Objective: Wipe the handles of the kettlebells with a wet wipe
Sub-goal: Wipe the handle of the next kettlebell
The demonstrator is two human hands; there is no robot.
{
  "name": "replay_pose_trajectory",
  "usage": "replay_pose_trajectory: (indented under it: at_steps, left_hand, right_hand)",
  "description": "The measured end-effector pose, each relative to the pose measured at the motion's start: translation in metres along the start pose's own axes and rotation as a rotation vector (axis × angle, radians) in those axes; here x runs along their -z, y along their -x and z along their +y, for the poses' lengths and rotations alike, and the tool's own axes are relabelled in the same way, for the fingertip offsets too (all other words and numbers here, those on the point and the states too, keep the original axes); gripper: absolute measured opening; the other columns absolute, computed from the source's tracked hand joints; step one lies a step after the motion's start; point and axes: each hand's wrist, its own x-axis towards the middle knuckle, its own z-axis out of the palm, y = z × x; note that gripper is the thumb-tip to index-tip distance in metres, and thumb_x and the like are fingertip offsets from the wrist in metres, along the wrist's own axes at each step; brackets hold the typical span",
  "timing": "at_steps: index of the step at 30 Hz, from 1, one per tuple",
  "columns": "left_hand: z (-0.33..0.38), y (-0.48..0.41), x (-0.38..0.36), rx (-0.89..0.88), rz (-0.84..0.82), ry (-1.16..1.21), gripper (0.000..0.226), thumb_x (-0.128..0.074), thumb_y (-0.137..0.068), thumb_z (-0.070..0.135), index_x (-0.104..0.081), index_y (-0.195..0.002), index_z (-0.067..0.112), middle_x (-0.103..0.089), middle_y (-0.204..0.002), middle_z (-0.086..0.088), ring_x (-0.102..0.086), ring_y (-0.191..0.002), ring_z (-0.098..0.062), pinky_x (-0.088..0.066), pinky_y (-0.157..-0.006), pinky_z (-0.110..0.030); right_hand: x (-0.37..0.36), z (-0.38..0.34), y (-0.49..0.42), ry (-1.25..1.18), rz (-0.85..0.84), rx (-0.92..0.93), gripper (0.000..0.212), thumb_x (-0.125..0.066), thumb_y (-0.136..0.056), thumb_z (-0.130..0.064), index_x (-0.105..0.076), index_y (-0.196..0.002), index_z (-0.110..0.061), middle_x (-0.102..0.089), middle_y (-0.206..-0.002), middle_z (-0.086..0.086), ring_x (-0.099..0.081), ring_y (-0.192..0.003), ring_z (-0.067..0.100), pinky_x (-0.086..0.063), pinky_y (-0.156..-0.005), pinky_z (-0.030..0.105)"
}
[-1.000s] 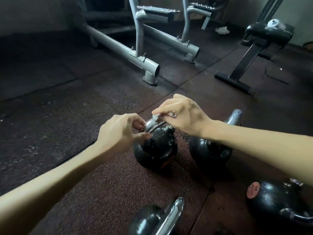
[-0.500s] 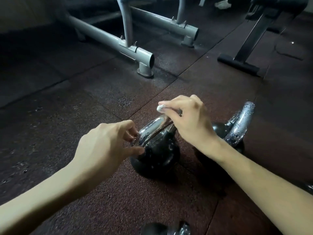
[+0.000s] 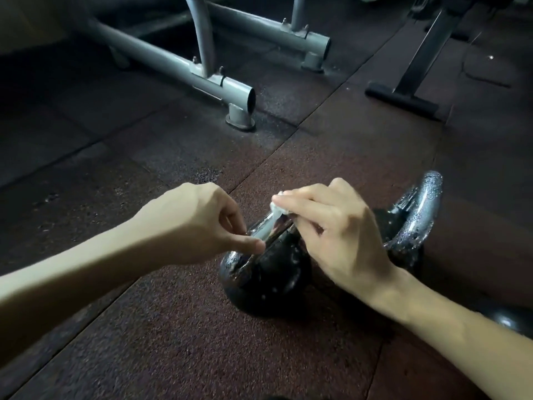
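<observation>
A dark rubber floor [image 3: 144, 342] is stretching across the gym, its mats meeting in seams. At the far side, a grey frame [image 3: 173, 64] is standing on round feet, and a black bench leg [image 3: 403, 93] is resting far right.

A black kettlebell [image 3: 268, 278] is sitting on the floor near the centre, between the two forearms. Its chrome handle [image 3: 261, 230] is pointing up and away from the camera. The left hand [image 3: 196, 220] is gripping the left side of that handle, with the fingers curled over it and the thumb pressing in from the near side. The right hand [image 3: 331, 235] is reaching over the right side of the handle, its fingers bent and pinching a small white wipe [image 3: 277, 210]. The wipe is lying bunched under the fingertips against the top of the handle.

Just beside it on the right, a second kettlebell [image 3: 403, 226] is standing partly behind the right hand, its chrome handle beaded with droplets and leaning right. A third kettlebell [image 3: 507, 321] is showing only as a dark rounded edge behind the right forearm, nearer the camera.
</observation>
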Motion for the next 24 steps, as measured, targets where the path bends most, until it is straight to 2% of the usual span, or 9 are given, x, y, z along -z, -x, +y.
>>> replay_pose_trajectory:
  at_steps: [2,7,10,12,13,16,19,21,24]
  left_hand:
    - [-0.002,-0.002,-0.005,-0.011,0.006,0.032,0.05,-0.075,-0.056,0.078,-0.078,-0.08,0.034,-0.072,-0.068,0.028,-0.066,-0.062,0.014,-0.049,-0.058,-0.012]
    - [-0.002,-0.003,-0.013,-0.04,0.049,0.034,0.045,-0.079,-0.06,0.071,-0.079,-0.087,0.036,-0.072,-0.071,0.027,-0.063,-0.066,0.019,-0.04,-0.051,-0.004]
    - [0.006,-0.002,-0.005,-0.044,0.019,-0.03,0.042,-0.078,-0.058,0.072,-0.079,-0.082,0.038,-0.069,-0.067,0.031,-0.06,-0.059,0.019,-0.036,-0.044,-0.003]
    - [0.008,-0.004,-0.003,-0.033,-0.023,0.022,0.036,-0.083,-0.064,0.06,-0.081,-0.086,0.031,-0.073,-0.067,0.016,-0.06,-0.053,0.012,-0.036,-0.042,-0.004]
    - [0.01,-0.005,-0.004,-0.031,-0.041,0.056,0.033,-0.085,-0.068,0.051,-0.081,-0.089,0.025,-0.074,-0.069,0.009,-0.06,-0.052,0.007,-0.037,-0.041,-0.005]
    - [0.017,-0.001,-0.005,-0.034,-0.027,0.043,0.032,-0.086,-0.073,0.044,-0.08,-0.092,0.019,-0.075,-0.077,0.003,-0.062,-0.063,-0.001,-0.039,-0.042,-0.004]
    - [0.016,0.004,-0.005,-0.001,-0.001,0.003,0.036,-0.084,-0.062,0.059,-0.079,-0.084,0.03,-0.076,-0.076,0.011,-0.068,-0.071,-0.002,-0.045,-0.054,-0.011]
    - [0.015,0.005,-0.004,0.016,0.011,0.005,0.041,-0.08,-0.052,0.067,-0.079,-0.077,0.034,-0.076,-0.072,0.017,-0.071,-0.072,-0.002,-0.047,-0.06,-0.017]
    - [0.017,0.005,-0.007,0.012,0.008,0.055,0.032,-0.086,-0.065,0.05,-0.079,-0.084,0.025,-0.076,-0.073,0.01,-0.065,-0.057,0.005,-0.04,-0.047,-0.007]
  right_hand:
    - [-0.002,0.006,-0.002,-0.036,0.003,-0.019,0.021,-0.066,-0.098,-0.015,-0.081,-0.111,-0.024,-0.078,-0.106,-0.011,-0.058,-0.075,0.02,-0.046,-0.075,0.032]
    - [-0.006,0.035,-0.008,-0.126,0.075,-0.29,0.017,-0.073,-0.094,-0.019,-0.081,-0.108,-0.025,-0.079,-0.102,-0.013,-0.058,-0.074,-0.013,-0.04,-0.072,0.016]
    - [-0.008,0.021,0.004,-0.098,0.09,-0.143,0.017,-0.073,-0.095,-0.015,-0.082,-0.108,-0.02,-0.079,-0.107,-0.007,-0.067,-0.084,-0.003,-0.047,-0.079,0.029]
    - [-0.009,0.017,0.008,-0.117,0.115,-0.062,0.018,-0.072,-0.095,-0.013,-0.082,-0.109,-0.02,-0.079,-0.108,-0.006,-0.07,-0.087,0.007,-0.045,-0.079,0.03]
    - [-0.009,0.019,0.007,-0.141,0.133,-0.081,0.018,-0.072,-0.095,-0.014,-0.081,-0.109,-0.02,-0.079,-0.107,-0.007,-0.068,-0.085,0.0,-0.045,-0.078,0.026]
    - [-0.008,0.037,0.007,-0.26,0.135,-0.367,0.019,-0.073,-0.094,-0.019,-0.08,-0.112,-0.021,-0.078,-0.106,-0.013,-0.064,-0.078,-0.012,-0.048,-0.07,0.008]
    - [-0.018,0.051,0.018,-0.4,0.065,-0.705,0.02,-0.075,-0.093,-0.018,-0.08,-0.111,-0.024,-0.075,-0.093,-0.022,-0.071,-0.08,-0.002,-0.055,-0.064,0.01]
    - [-0.023,0.052,0.025,-0.447,0.099,-0.775,0.02,-0.075,-0.093,-0.018,-0.08,-0.111,-0.026,-0.074,-0.089,-0.024,-0.072,-0.078,0.006,-0.057,-0.063,0.019]
    - [-0.023,0.046,0.027,-0.562,0.219,-0.75,0.021,-0.077,-0.092,-0.02,-0.081,-0.112,-0.024,-0.078,-0.104,-0.017,-0.072,-0.093,-0.004,-0.056,-0.075,0.012]
